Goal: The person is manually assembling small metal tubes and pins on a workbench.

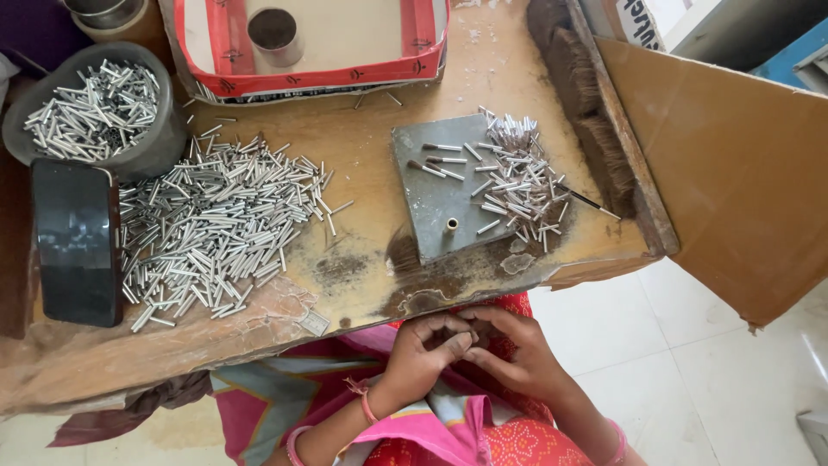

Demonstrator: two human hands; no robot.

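Left hand (425, 345) and right hand (504, 345) fingertips together below table (362, 147) front edge, grip contents unclear, metal tubes (216, 229) heaped above.

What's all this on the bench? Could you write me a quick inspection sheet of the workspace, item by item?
Surface: worn, stained wooden table.
Job's things: loose heap of short silver metal tubes; grey square metal plate with a small upright peg and a smaller tube pile.
Clutter: grey round bowl of tubes; black glossy rectangular object; red-edged cardboard tray holding a metal cup.
Hands: left hand and right hand meet over the lap, fingers curled together; anything held is hidden.
Cables: nothing seen.
Surroundings: brown cardboard sheet; pale tiled floor.
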